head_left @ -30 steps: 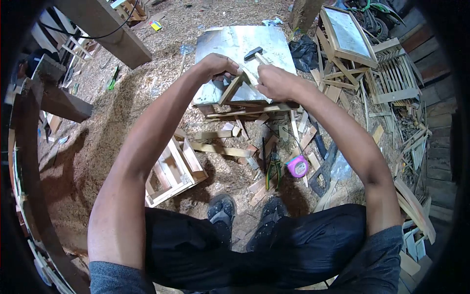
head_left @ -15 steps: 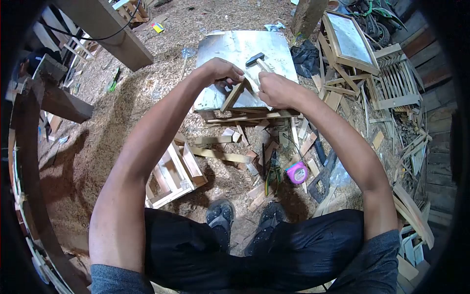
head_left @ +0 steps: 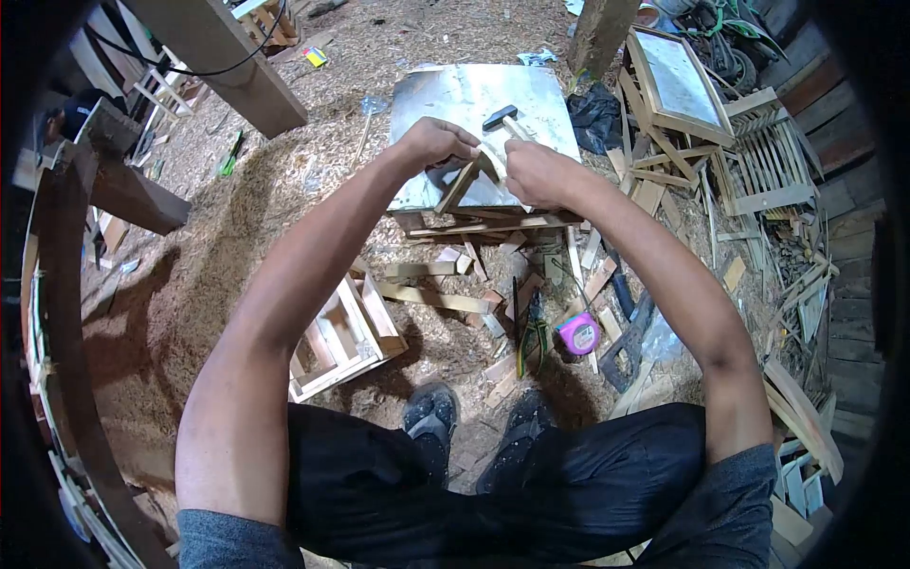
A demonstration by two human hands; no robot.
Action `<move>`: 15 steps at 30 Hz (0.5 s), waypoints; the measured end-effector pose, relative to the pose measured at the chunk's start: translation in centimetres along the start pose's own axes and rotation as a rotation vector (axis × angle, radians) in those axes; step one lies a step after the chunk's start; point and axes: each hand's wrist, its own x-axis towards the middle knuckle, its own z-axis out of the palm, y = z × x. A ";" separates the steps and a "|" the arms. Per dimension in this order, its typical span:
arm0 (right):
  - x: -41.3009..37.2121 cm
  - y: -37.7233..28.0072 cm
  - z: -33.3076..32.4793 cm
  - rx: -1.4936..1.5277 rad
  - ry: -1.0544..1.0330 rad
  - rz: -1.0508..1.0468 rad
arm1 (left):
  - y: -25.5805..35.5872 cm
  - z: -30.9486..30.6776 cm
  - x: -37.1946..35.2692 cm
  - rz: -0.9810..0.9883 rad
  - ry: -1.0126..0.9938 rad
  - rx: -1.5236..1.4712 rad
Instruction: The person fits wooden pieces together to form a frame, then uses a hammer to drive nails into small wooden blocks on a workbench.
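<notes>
Left hand clenched on wooden slat upper end, slat slanting down-left from hammer — right hand pinches same end, nearer hammer.

1. The metal-topped surface stands at upper centre; a hammer lies on it.
2. The sawdust floor below carries a wooden crate, pliers, a pink tape measure and offcuts.

The short grey fabric sleeves stop above the elbows; left hand and right hand ungloved. Black trousers; dark shoes, possibly dust-coated.
</notes>
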 end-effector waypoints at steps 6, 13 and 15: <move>-0.3 0.5 -0.3 0.044 0.031 -0.051 | -0.3 0.3 -0.1 0.108 0.056 0.084; -0.1 0.7 0.2 0.081 0.045 -0.021 | -0.4 0.8 -0.2 0.101 0.176 0.143; -0.3 0.9 0.4 0.060 0.088 -0.040 | -0.5 1.0 -0.7 0.101 0.189 0.119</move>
